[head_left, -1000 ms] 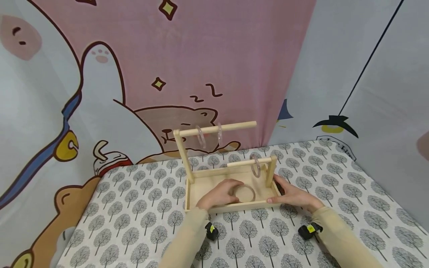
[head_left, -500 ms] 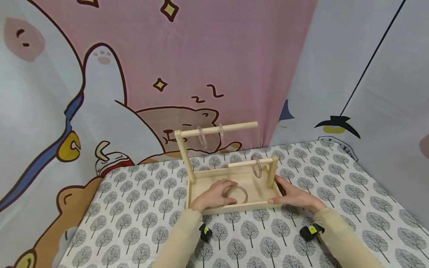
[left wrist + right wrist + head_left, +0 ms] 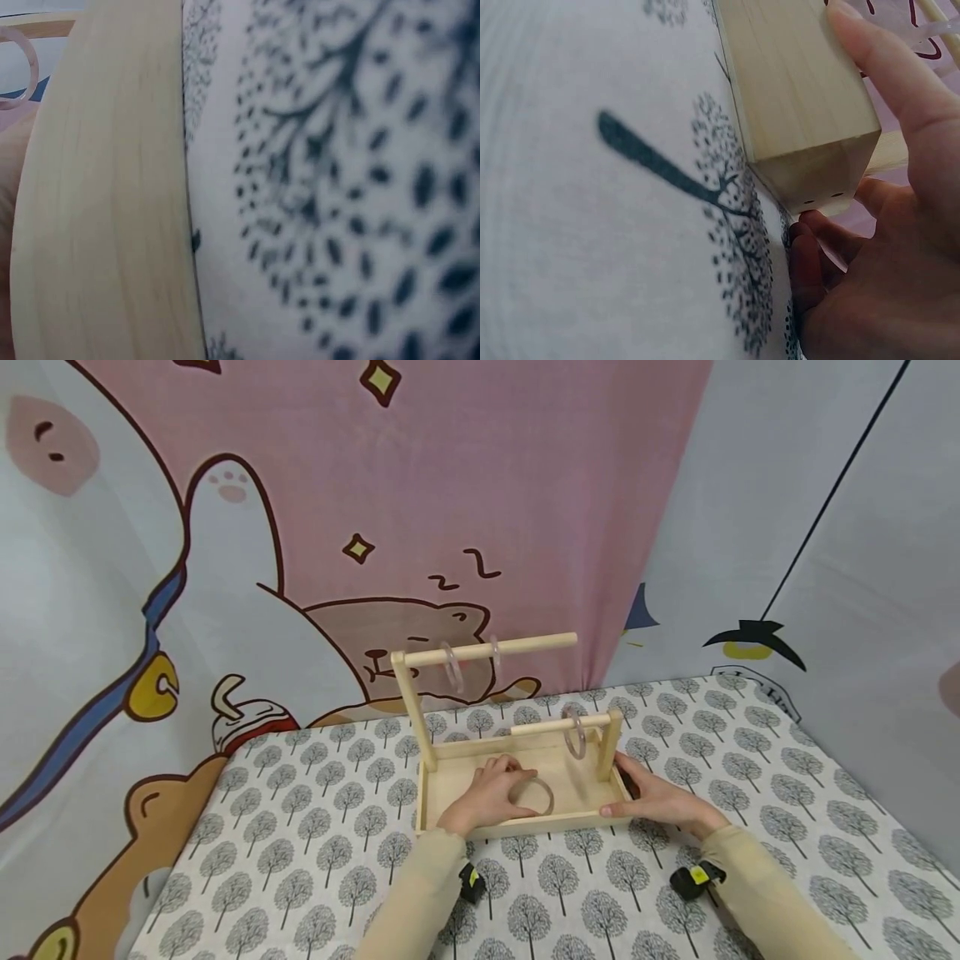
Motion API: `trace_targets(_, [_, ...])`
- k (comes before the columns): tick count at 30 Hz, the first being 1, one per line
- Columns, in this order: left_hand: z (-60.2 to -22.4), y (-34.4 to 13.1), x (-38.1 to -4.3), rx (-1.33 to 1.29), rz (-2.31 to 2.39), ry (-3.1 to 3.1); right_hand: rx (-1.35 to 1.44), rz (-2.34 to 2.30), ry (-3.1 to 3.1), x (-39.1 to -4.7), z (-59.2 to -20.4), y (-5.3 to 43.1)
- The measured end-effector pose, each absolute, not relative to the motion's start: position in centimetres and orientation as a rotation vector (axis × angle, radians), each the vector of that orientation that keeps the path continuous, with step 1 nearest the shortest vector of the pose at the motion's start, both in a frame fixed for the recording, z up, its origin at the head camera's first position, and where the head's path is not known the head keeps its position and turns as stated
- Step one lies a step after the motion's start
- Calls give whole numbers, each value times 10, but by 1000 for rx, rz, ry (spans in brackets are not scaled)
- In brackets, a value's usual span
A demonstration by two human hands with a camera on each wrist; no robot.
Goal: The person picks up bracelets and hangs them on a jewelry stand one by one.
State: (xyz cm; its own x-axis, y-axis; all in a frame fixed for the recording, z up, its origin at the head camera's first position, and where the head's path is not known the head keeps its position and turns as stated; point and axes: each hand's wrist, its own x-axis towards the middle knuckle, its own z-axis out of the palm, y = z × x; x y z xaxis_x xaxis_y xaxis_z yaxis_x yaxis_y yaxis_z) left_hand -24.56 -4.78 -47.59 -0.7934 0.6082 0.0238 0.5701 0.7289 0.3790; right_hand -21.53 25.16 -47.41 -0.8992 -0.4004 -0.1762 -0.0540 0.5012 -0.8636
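Note:
A shallow wooden tray (image 3: 558, 821) carries two posts, each with a horizontal dowel. A clear pinkish ring (image 3: 552, 795) lies inside the tray. My left hand (image 3: 483, 795) reaches over the front wall, its curled fingers and thumb around the ring's left part, which the hand hides. The left wrist view shows mostly the tray's wall (image 3: 105, 187). At the right end my right hand (image 3: 660, 803) grips the tray's corner, thumb on the front wall and fingers behind the end wall (image 3: 817, 176).
Two rings, a left one (image 3: 452, 670) and a right one (image 3: 496, 660), hang on the taller dowel (image 3: 536, 644). One more ring (image 3: 576, 737) hangs on the shorter dowel (image 3: 536, 726). A tree-print cloth (image 3: 360, 885) covers the table, and a cartoon curtain (image 3: 525, 485) stands behind.
The ring in the tray has slid left along with my left hand. Since then the left hand has shifted slightly right around it. My right hand keeps its grip on the corner.

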Motion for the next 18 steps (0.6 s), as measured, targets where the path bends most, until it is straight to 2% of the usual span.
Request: trace_targets(18, [-477, -63, -244, 884, 683, 2865, -385, -1338, 2414, -215, -473, 251])
